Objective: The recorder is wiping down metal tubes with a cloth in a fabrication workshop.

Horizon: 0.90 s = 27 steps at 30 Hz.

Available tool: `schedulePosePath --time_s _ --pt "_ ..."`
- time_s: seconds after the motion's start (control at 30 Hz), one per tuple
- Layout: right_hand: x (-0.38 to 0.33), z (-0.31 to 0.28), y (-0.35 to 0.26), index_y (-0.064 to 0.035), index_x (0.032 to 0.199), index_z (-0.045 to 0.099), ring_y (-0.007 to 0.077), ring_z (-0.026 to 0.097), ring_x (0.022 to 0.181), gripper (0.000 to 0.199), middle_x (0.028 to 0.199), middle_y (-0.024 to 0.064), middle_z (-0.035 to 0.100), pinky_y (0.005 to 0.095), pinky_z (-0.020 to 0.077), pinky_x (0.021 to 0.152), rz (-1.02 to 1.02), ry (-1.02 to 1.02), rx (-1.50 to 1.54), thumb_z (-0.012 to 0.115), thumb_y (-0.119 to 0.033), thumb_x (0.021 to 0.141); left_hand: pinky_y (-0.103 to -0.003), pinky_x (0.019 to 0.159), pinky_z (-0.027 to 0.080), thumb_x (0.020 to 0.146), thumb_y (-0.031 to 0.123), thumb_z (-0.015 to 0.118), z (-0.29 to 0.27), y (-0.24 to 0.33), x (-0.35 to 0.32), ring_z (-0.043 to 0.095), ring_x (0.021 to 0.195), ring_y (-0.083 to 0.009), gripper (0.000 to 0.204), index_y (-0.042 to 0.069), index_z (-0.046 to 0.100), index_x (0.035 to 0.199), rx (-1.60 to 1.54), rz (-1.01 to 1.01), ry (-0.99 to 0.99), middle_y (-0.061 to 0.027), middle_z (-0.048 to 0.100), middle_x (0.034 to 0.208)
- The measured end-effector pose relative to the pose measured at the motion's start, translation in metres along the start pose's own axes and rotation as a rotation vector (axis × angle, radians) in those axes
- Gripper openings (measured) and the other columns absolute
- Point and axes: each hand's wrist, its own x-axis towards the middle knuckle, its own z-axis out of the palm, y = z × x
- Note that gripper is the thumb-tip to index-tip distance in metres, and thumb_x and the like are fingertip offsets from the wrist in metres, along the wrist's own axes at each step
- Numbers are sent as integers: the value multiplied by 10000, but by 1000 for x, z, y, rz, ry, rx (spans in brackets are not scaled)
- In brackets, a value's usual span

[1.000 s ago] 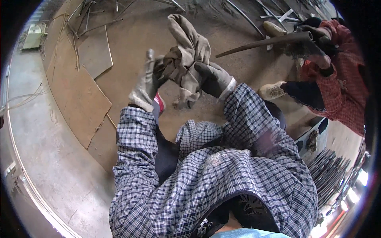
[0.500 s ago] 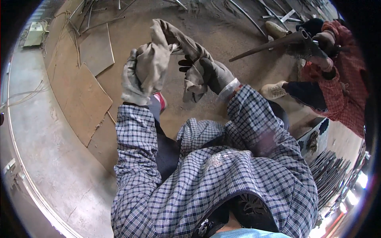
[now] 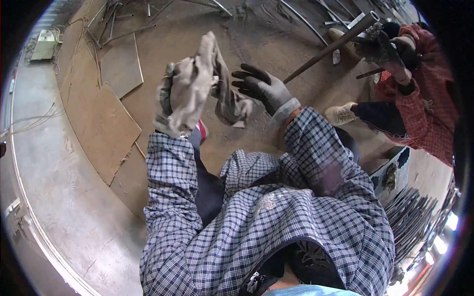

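A crumpled grey-beige cloth [image 3: 191, 89] is bunched in my left hand [image 3: 164, 101], which wears a grey work glove. The fingers are wrapped round the cloth and partly covered by it. From the bunch a loose end trails down to the right over the floor. To the right of that hanging end is my right hand [image 3: 265, 89], in a grey glove with dark fingers. Its fingers are stretched out and spread, with nothing held in them, apart from the cloth.
At the right, a person in a red checked shirt [image 3: 434, 93] is by a long rusty pipe [image 3: 331, 48]. Flat brown boards [image 3: 106, 130] lie on the dirty floor at left. Metal rods [image 3: 410, 212] are piled at lower right. Thin tubes [image 3: 129, 32] lie at the far left.
My right hand has let go of the cloth and spread its fingers. The cloth's free end now dangles from my left hand. Beside me, the rusty pipe has tilted more steeply, its open end higher.
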Motion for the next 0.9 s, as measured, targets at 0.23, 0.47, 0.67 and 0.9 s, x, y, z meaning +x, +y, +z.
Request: schedulePosePath --time_s 0.23,0.47,0.67,0.9 --pt "-4 18 -6 -21 1321 440 236 495 1179 622 1283 132 517 356 369 1024 -181 -97 -232 538 -453 884 -272 783 523 870 207 639 -28 21 -43 639 848 -151 205 26 663 962 1460 1052 1020 -65 682 905" --pt "-7 15 -28 52 1202 516 168 575 983 445 1126 120 594 303 459 866 -57 170 -167 569 -275 905 -219 723 504 815 161 707 -36 7 -39 635 808 -114 205 5 667 941 1943 690 1091 -42 679 866" --pt "-14 8 -53 -28 1189 517 284 538 1069 415 1165 114 574 456 386 1001 -16 379 583 532 -344 920 -228 752 494 840 147 675 -39 17 -58 615 835 -110 255 -5 635 1040 2027 727 1061 -50 664 927" --pt "-12 -27 -70 -83 1257 487 295 522 1135 466 1239 125 544 498 398 1001 -177 37 754 500 -404 920 -272 819 493 918 251 554 -43 17 -30 604 881 -144 353 -58 595 1083 1767 427 1011 -87 644 959"
